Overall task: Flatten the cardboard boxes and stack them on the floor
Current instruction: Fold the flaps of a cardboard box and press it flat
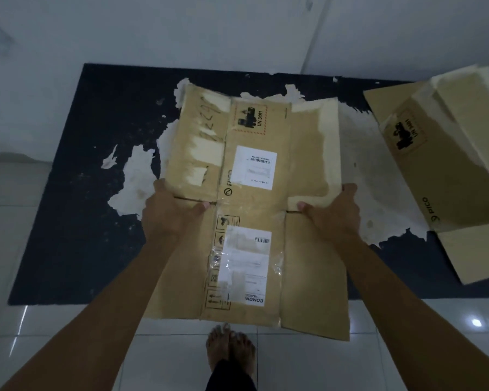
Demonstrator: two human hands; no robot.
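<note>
White tile floor [68, 348], a worn dark mat [76, 221] on it. Left hand [167, 213] and right hand [336, 218] pinch the flattened box [251, 210] at mid-length, its long axis running straight away; a second box [449, 170] lies far right.

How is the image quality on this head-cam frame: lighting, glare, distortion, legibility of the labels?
Head view: dim and bluish overall; small glare spots on the floor tiles; wide-angle bending shows in the mat edges; the flattened box held by the left hand and right hand is soft, its label text mostly unreadable.
</note>
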